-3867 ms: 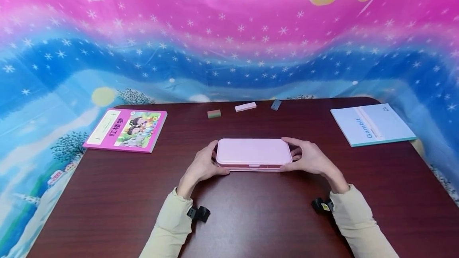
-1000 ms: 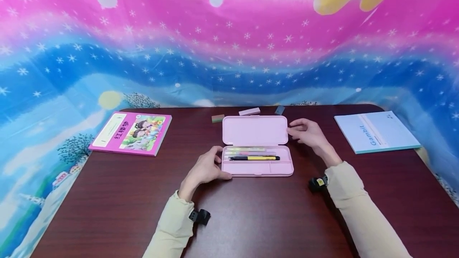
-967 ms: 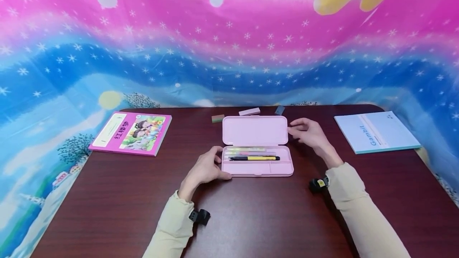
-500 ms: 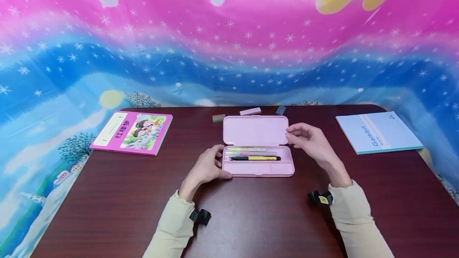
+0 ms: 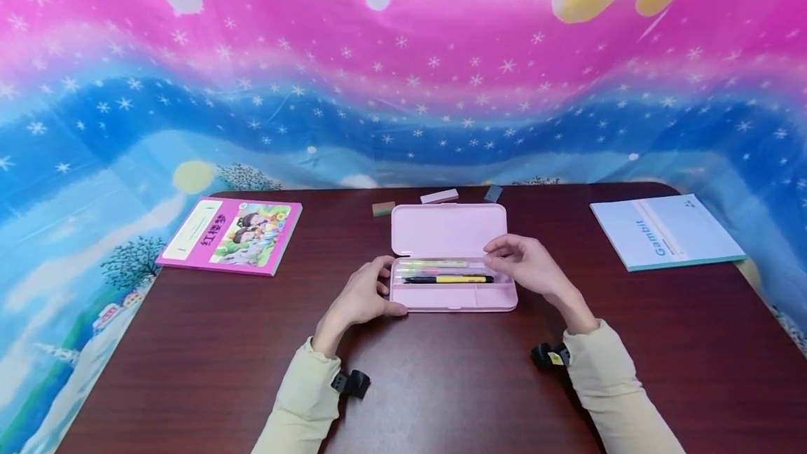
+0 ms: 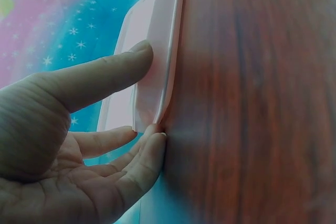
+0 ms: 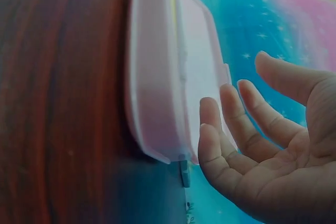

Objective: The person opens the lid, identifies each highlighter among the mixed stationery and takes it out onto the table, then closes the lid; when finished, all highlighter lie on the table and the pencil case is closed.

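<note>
Light, stiff, slick pink pencil case (image 5: 452, 260) lying open mid-table, steadied at its left end by left hand (image 5: 359, 298), right hand (image 5: 526, 268) loosely open over pens (image 5: 446, 272), best pinched mid-barrel

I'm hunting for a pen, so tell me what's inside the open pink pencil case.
The pencil case holds a black-and-yellow pen and pale yellow and pink pens behind it. The front compartments look bare. The right hand covers the pens' right ends.

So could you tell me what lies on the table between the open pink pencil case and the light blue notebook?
In the head view, only bare dark wood lies between the pencil case and the notebook, apart from the right hand hovering over the case's right end.
</note>
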`<state>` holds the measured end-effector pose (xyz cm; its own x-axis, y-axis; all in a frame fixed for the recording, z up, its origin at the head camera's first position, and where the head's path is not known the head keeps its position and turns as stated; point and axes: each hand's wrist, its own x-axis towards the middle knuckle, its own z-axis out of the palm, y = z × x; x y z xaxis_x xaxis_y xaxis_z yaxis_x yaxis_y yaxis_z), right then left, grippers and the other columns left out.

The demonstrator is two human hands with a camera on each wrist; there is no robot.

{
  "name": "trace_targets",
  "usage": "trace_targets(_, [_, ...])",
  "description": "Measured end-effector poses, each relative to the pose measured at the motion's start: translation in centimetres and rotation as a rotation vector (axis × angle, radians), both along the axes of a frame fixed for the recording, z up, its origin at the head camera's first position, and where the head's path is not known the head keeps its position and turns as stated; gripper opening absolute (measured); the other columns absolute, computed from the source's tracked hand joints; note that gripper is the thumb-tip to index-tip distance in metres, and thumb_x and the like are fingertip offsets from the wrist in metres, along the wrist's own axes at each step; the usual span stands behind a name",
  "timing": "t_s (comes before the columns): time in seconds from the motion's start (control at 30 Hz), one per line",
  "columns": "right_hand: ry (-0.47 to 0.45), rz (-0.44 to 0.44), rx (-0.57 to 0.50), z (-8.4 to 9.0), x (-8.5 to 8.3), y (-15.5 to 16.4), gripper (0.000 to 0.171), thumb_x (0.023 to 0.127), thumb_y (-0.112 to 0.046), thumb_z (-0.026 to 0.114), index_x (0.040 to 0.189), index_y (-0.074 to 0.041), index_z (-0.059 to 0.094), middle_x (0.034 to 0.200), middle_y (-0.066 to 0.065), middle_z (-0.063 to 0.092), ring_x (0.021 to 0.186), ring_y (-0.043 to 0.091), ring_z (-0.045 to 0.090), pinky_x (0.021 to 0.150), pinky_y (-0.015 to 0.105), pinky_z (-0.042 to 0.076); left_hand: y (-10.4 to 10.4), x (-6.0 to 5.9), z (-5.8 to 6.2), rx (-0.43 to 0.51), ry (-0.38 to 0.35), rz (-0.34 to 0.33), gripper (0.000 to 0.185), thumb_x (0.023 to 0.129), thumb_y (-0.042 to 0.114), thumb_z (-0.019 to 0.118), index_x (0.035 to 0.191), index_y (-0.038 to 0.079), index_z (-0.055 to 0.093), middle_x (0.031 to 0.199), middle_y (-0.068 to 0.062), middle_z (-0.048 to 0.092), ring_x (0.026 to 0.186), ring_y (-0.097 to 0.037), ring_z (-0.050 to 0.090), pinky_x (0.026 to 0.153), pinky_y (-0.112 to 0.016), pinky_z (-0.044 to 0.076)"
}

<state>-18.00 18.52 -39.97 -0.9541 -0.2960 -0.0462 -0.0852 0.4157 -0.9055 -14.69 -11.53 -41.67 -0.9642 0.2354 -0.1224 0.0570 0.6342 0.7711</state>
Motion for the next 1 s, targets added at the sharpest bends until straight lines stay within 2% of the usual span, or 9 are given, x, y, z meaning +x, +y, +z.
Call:
trace_targets(0.2, [0.027, 0.011, 0.073, -0.5, 0.1, -0.4, 0.023, 0.086, -0.008, 0.07, 0.106, 0.003, 0.065, 0.092, 0.014, 0.067, 0.077, 0.024, 0.064, 0.064, 0.032, 0.053, 0.0, 0.0, 0.1, -0.006, 0.004, -0.005, 0.08, 0.064, 0.014, 0.09, 0.133, 0.006, 0.048, 0.109, -0.008, 0.053, 0.085, -0.016, 0.055, 0.077, -0.033, 0.047])
trace_targets(0.47, [0.157, 0.061, 0.287, -0.9, 0.2, -0.7, 0.021, 0.085, -0.01, 0.072, 0.104, -0.002, 0.07, 0.091, 0.008, 0.069, 0.077, 0.018, 0.059, 0.069, 0.03, 0.048, 0.0, 0.1, 0.2, 0.0, 0.004, -0.009, 0.079, 0.064, 0.014, 0.089, 0.132, 0.006, 0.048, 0.109, -0.008, 0.053, 0.084, -0.016, 0.055, 0.076, -0.033, 0.047])
trace_targets(0.83, [0.182, 0.069, 0.346, -1.1, 0.1, -0.8, 0.015, 0.083, -0.002, 0.07, 0.098, -0.002, 0.073, 0.085, 0.007, 0.068, 0.071, 0.016, 0.054, 0.066, 0.028, 0.047, -0.1, 0.0, 0.0, 0.01, 0.008, -0.01, 0.08, 0.064, 0.013, 0.09, 0.131, 0.005, 0.048, 0.108, -0.008, 0.053, 0.083, -0.015, 0.056, 0.076, -0.032, 0.047])
trace_targets(1.0, [0.206, 0.078, 0.352, -1.3, 0.1, -0.7, 0.009, 0.082, -0.001, 0.071, 0.091, -0.003, 0.071, 0.079, 0.004, 0.065, 0.069, 0.015, 0.053, 0.065, 0.03, 0.045, -0.1, 0.0, 0.1, 0.009, 0.006, -0.011, 0.08, 0.064, 0.012, 0.09, 0.131, 0.005, 0.048, 0.109, -0.008, 0.053, 0.083, -0.015, 0.056, 0.076, -0.033, 0.047])
